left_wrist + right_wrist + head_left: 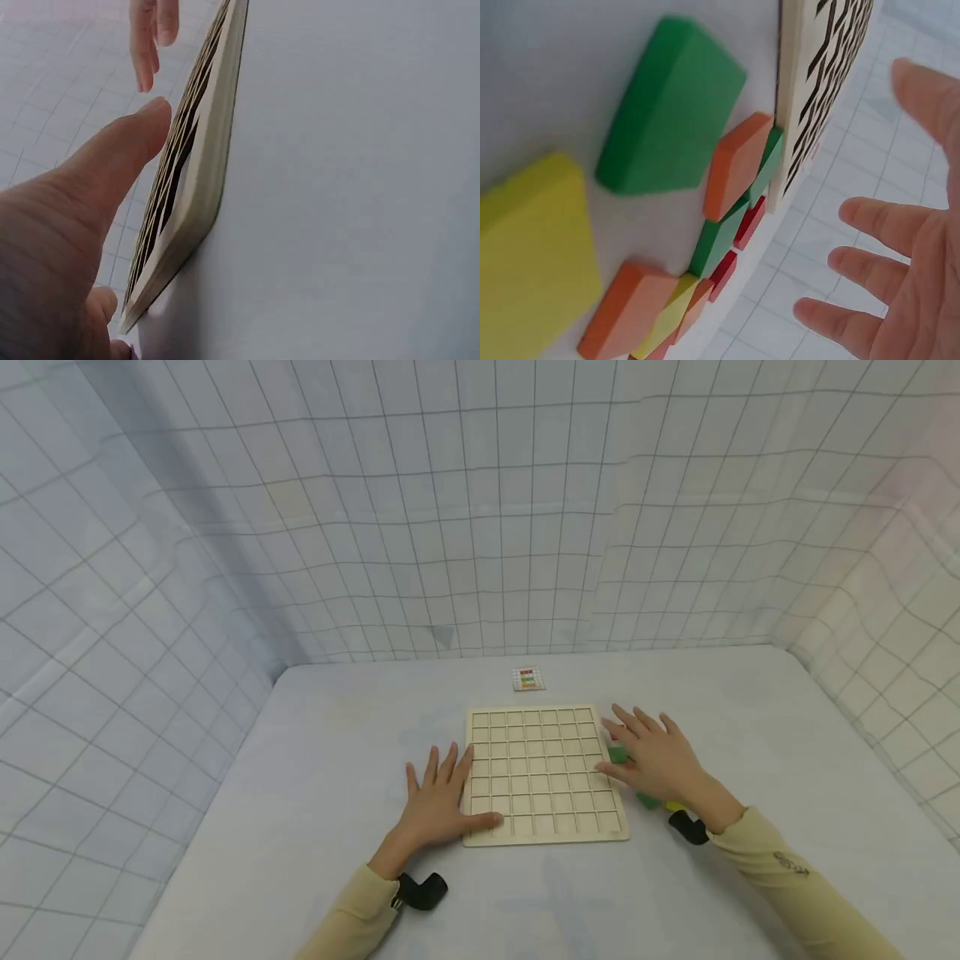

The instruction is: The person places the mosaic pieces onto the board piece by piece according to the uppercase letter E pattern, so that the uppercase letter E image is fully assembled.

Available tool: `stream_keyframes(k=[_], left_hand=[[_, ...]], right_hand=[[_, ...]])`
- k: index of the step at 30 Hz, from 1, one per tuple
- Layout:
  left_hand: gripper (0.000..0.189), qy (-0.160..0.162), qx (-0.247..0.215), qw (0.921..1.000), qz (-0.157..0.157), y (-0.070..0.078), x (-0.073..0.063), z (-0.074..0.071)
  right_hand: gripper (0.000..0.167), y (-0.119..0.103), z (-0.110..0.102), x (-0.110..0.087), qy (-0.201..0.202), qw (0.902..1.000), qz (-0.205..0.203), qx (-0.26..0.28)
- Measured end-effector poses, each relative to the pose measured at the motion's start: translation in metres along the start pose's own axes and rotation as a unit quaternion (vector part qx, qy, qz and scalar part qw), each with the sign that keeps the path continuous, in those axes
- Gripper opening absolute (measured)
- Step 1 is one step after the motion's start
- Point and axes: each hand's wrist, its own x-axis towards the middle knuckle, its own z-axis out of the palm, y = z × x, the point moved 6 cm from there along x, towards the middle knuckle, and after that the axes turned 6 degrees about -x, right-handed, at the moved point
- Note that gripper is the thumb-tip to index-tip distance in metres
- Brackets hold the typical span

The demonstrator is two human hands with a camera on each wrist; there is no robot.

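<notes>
A pale wooden grid board point(542, 775) with rows of square recesses lies flat on the white table. My left hand point(437, 806) spreads its fingers at the board's left edge, the thumb reaching over the near left corner. In the left wrist view that thumb point(124, 150) is straight beside the board's thick rim point(206, 180). On the other side, my right hand point(654, 762) has its fingers extended toward the right edge, holding nothing. Below it lie flat square blocks, partly hidden in the head view: a green block point(675, 112), a yellow block point(536, 255), an orange block point(739, 165) and several more.
Behind the board lies a small card point(528, 679) printed with a grid and coloured squares. A white cloth with a dark grid point(480, 527) hangs at the back and both sides of the table point(337, 710). Small red blocks point(750, 223) sit near the board's right edge.
</notes>
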Motion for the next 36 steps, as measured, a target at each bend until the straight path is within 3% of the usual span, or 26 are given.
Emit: stream_keyframes(k=[6,13,19,29,36], left_hand=[[0.103,0.020,-0.025,0.9992,0.022,-0.006,-0.005,0.001],[0.103,0.042,0.013,0.9978,0.050,-0.010,-0.005,0.004],[0.100,0.055,0.022,0.9968,0.053,-0.009,-0.007,0.006],[0.101,0.058,0.028,0.9970,0.044,-0.009,-0.009,0.009],[0.098,0.074,0.031,0.9946,0.065,-0.008,-0.009,0.008]], right_hand=[[0.057,0.014,0.003,0.006,-0.013,0.9996,0.022,0.008],[0.038,0.023,0.002,0.016,0.003,0.9999,0.014,0.003],[0.024,0.026,0.005,0.020,0.004,0.9997,0.004,0.025],[0.020,0.029,0.010,0.026,-0.010,0.9968,0.038,0.070],[0.018,0.030,0.007,0.029,-0.018,0.9927,0.056,0.106]])
